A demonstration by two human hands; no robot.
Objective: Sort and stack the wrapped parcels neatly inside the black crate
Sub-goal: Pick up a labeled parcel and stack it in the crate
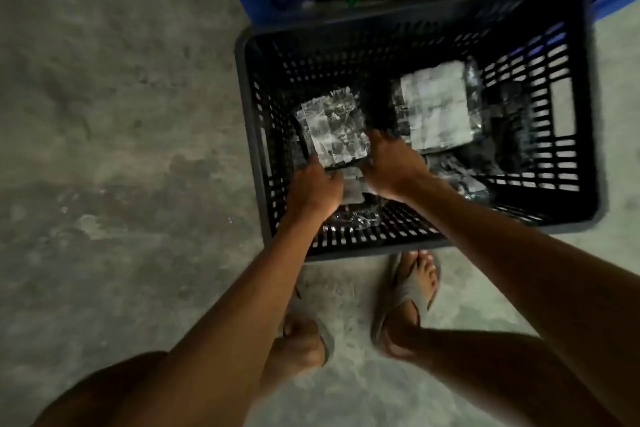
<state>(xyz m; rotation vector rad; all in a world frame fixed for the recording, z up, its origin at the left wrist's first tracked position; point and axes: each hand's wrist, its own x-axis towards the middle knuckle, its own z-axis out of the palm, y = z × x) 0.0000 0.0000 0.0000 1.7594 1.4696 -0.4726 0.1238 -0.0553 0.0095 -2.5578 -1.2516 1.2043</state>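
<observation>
Hands [353,177] in black crate [588,107], seemingly concrete floor [121,114].

No text, label or number is legible anywhere here.

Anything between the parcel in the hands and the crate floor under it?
Yes. Both hands, left and right, hold a clear-wrapped grey parcel inside the black slotted plastic crate; another wrapped parcel lies beneath its near edge.
</observation>
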